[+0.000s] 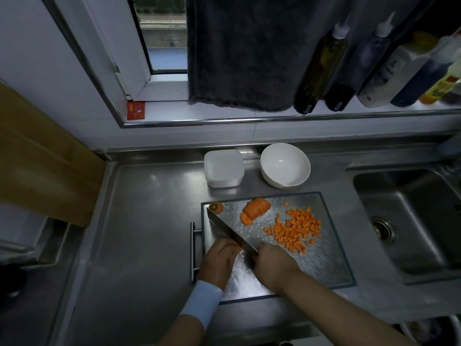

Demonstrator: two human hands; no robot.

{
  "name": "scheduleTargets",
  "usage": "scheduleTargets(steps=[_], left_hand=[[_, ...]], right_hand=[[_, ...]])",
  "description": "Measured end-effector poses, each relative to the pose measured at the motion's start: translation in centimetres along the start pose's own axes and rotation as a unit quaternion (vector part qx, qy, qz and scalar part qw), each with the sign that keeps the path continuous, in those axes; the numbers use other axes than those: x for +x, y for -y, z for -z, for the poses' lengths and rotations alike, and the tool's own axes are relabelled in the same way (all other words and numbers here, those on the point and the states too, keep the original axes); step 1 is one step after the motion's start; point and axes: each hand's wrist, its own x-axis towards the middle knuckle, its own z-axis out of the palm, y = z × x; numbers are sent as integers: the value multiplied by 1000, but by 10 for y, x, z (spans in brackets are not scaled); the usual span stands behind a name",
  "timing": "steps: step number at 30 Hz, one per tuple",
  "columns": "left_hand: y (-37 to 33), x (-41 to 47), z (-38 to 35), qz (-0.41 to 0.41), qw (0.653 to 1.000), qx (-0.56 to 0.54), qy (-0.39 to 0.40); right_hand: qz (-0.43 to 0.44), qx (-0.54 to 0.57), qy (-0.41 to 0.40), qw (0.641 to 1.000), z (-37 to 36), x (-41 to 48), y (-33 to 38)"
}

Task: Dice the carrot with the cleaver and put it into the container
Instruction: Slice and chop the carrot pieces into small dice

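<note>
On the glass cutting board (331,265) lies a pile of diced carrot (295,231) at the right and a sliced carrot chunk (255,210) near the far edge. A carrot end stub (216,207) sits at the board's far left corner. My right hand (273,267) grips the cleaver (225,229) by its handle, blade pointing away to the left. My left hand (220,262) presses on carrot pieces under its fingers, right against the blade; they are mostly hidden. A clear plastic container (223,168) stands behind the board.
A white bowl (285,164) stands beside the container. The steel sink (409,221) lies to the right. Bottles (321,68) line the window ledge, beside a hanging dark towel (239,58). A wooden board (42,156) leans at the left.
</note>
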Motion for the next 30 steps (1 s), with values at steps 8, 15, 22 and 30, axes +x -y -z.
scheduleTargets(steps=[8,15,22,30], left_hand=[[-10,6,10,60,996,-56,45],[-14,21,30,78,991,-29,105],[-13,29,37,22,980,61,190],[-29,5,18,41,994,73,74]], right_hand=[[-27,34,-32,999,4,-16,-15],[-26,76,-70,994,20,-14,-27],[-50,74,-61,994,16,-14,-40],[-57,83,-38,994,8,-15,-40]])
